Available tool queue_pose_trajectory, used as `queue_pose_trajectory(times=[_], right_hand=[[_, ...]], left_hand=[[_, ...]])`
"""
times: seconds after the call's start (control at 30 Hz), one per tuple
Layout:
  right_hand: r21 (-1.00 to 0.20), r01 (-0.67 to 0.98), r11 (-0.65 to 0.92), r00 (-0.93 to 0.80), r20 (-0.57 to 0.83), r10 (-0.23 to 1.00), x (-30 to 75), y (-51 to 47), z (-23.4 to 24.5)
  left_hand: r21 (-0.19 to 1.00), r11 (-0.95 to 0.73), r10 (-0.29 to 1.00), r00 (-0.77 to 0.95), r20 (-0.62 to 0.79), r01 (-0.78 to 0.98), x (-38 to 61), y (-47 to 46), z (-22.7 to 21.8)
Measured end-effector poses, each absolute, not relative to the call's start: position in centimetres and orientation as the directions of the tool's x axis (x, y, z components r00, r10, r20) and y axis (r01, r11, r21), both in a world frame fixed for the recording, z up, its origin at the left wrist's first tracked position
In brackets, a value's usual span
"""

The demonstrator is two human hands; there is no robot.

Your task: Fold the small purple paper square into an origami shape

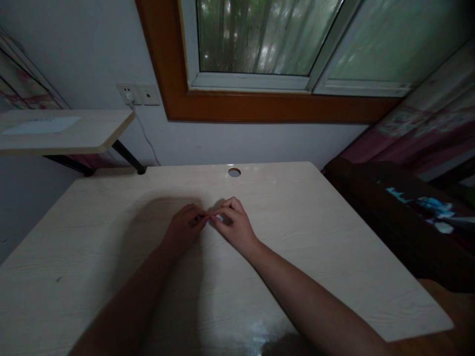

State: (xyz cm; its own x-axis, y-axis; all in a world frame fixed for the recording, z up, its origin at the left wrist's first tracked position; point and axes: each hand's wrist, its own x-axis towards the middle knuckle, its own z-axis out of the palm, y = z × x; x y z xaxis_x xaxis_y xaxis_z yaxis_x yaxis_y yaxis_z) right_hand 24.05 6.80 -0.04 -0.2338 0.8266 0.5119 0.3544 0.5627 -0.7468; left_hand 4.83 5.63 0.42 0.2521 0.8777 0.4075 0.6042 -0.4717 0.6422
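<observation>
Left hand (pixel 184 228) and right hand (pixel 238 228) pinch a small pale object (pixel 220 217) between them. Tabletop (pixel 297 232) lies beneath; round hole (pixel 234 172) beyond.

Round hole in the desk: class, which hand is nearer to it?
Right. The right hand is on the near side of the hole, almost straight in front; the left hand is farther off, toward the left.

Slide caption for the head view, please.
Left hand and right hand pinch a small pale item at a desk beside a window.
</observation>
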Motion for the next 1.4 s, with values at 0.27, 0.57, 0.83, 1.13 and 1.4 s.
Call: queue_pose_trajectory(times=[0.27, 0.57, 0.83, 1.13, 1.4], right_hand=[[-0.73, 0.372, 0.574, -0.222, 0.53, 0.818, 24.02, 6.72, 0.2], [-0.857, 0.309, 0.412, 0.022, 0.439, 0.898, 24.44, 7.44, -0.08], [-0.883, 0.25, 0.397, -0.039, 0.401, 0.915, 24.52, 7.46, 0.08], [-0.84, 0.225, 0.494, -0.199, 0.457, 0.867, 24.34, 7.42, 0.02], [-0.871, 0.236, 0.43, -0.124, 0.412, 0.903, 24.46, 7.36, 0.28]], left_hand=[[0.65, -0.472, 0.876, 0.23, 0.424, 0.596, 5.01, 5.64, 0.42], [0.741, -0.354, 0.921, 0.073, 0.384, 0.57, 4.53, 5.83, 0.48], [0.796, -0.29, 0.947, 0.038, 0.32, 0.531, 4.54, 5.79, 0.5], [0.771, -0.327, 0.94, 0.105, 0.324, 0.547, 4.57, 5.81, 0.54], [0.827, -0.219, 0.969, 0.017, 0.246, 0.518, 4.6, 5.84, 0.68]])
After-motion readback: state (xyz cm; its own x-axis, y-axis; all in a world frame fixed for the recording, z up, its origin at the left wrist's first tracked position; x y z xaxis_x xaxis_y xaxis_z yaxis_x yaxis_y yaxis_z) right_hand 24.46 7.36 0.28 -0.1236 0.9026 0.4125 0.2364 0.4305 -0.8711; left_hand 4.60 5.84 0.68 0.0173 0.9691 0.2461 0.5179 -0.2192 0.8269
